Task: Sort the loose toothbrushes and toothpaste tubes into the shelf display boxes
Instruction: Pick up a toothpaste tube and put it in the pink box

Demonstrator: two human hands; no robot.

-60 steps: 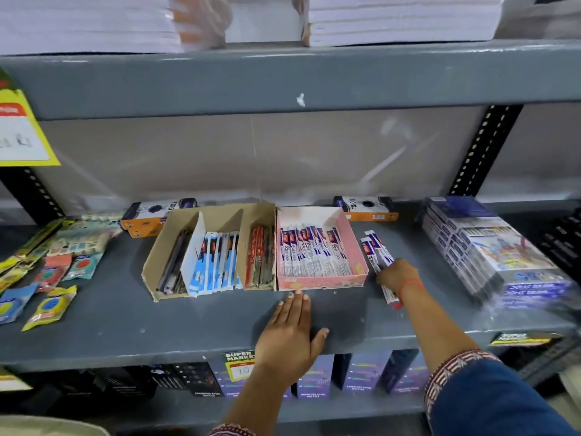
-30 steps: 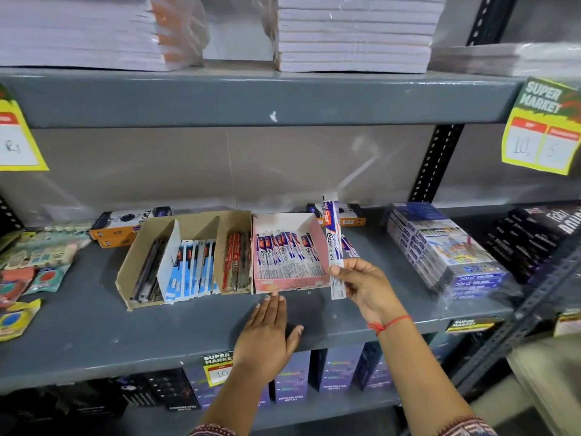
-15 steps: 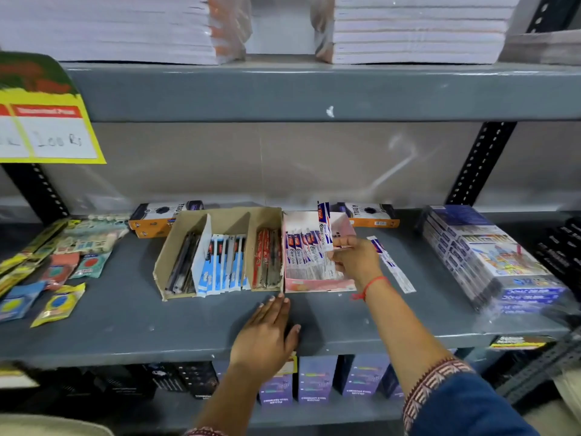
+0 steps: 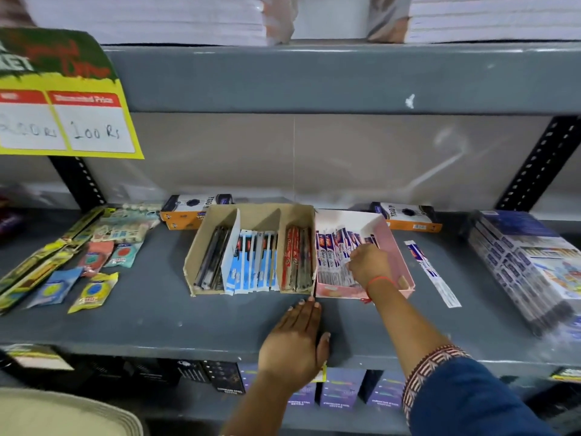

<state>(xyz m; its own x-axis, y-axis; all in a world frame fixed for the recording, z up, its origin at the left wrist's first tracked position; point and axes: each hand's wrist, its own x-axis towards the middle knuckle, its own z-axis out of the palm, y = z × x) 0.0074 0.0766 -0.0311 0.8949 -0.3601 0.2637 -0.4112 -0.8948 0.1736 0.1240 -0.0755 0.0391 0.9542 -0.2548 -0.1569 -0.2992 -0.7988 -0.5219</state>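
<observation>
Your right hand point(image 4: 367, 265) is inside the pink cardboard display box point(image 4: 397, 262) on the grey metal shelf point(image 4: 141, 316). Its fingers are curled down on the row of white, blue and red toothpaste packs point(image 4: 330, 259) that lie side by side in the box. You cannot tell if the hand is pinching one pack or just pressing on them.

Your left hand point(image 4: 294, 344) lies flat and open on the shelf, holding nothing. Its fingertips are just in front of the spot where the pink box meets the brown cardboard box with three slots point(image 4: 251, 250).

The brown box touches the pink one on its left side. It holds dark toothbrushes in the left slot, blue and white packs in the middle slot, and red packs in the right slot.

One loose white and blue toothpaste pack point(image 4: 432, 273) lies flat on the shelf, just to the right of the pink box.
</observation>
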